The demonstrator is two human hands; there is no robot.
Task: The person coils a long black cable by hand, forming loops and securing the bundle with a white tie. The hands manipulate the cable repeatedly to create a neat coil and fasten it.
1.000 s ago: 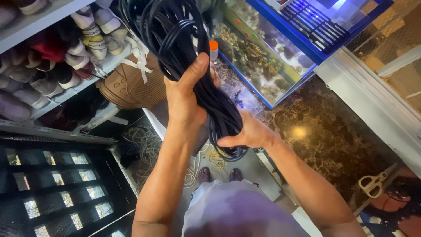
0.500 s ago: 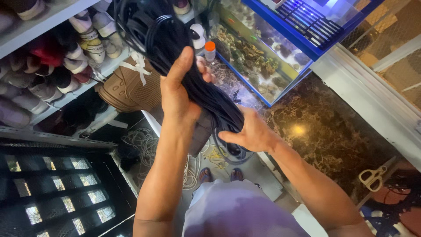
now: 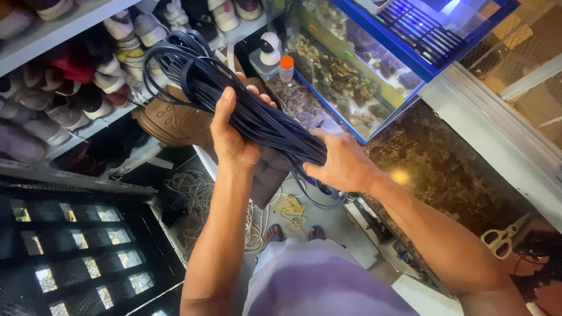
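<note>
A thick bundle of dark blue cord [image 3: 202, 79], looped into a long coil, is held up in front of me. My left hand [image 3: 231, 131] grips the coil around its middle, thumb up over the strands. My right hand [image 3: 342, 167] clasps the lower end of the coil, where a few loose loops hang down below the fingers. The upper loops fan out toward the shoe shelves.
Shelves full of shoes [image 3: 70, 70] fill the left. An aquarium with a blue frame [image 3: 357, 64] stands on a dark marble counter [image 3: 433, 175], beside a small white camera [image 3: 270, 47] and an orange-capped bottle [image 3: 286, 67]. Pale cord coils [image 3: 193, 199] lie on the floor. White scissors [image 3: 497, 241] lie right.
The coil has come down and tilted left, so its upper loops now show whole. My right hand has shifted up along the lower end; my left hand keeps its grip.
</note>
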